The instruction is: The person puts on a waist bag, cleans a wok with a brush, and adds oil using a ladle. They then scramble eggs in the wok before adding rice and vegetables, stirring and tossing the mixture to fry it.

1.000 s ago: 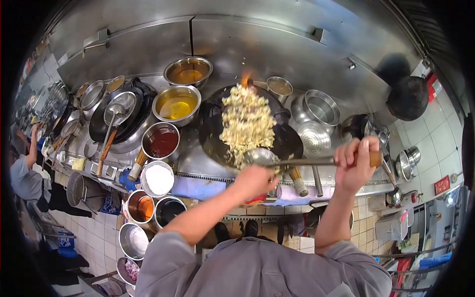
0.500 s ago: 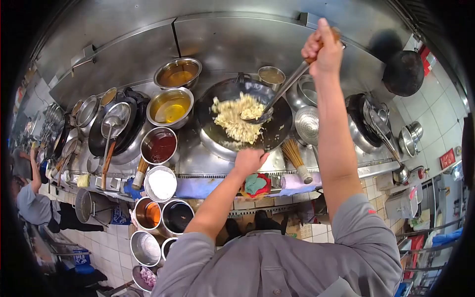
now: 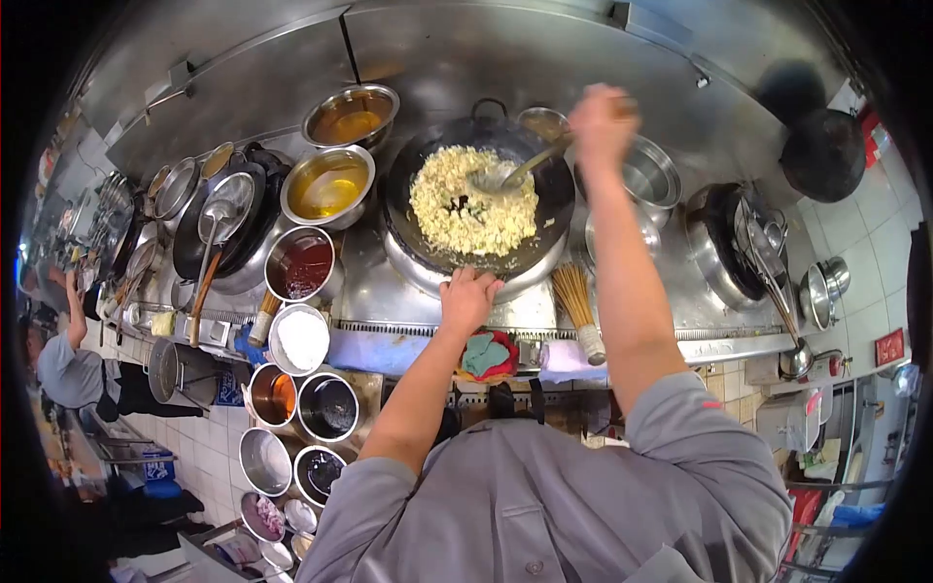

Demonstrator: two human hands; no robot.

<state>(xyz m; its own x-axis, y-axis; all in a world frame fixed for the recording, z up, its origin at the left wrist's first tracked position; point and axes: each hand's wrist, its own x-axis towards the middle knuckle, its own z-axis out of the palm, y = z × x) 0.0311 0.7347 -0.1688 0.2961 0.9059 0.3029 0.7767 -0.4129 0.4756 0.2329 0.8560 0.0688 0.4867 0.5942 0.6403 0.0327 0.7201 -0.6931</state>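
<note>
A black wok (image 3: 559, 219) sits on the stove ring, holding a spread of pale yellow fried rice or scrambled food (image 3: 476, 219) with a dark patch in the middle. My left hand (image 3: 467, 299) grips the wok's near rim, its fingers curled over the edge. Raised above the wok's far right side, my right hand (image 3: 603, 128) is closed around the handle of a ladle (image 3: 501, 179); the hand is slightly blurred. The ladle's bowl rests in the food at its upper right.
Left of the wok stand bowls of amber liquid (image 3: 352, 119) and yellow oil (image 3: 328, 187), a pot of red sauce (image 3: 300, 264) and one of white powder (image 3: 299, 338). A bamboo brush (image 3: 577, 309) and green cloth (image 3: 483, 354) lie along the front. Another person (image 3: 73, 364) stands far left.
The ladle and my right hand have lowered and shifted left. The food has spread flatter and rounder, and a dark patch now shows in it. My left hand stays at the rim.
</note>
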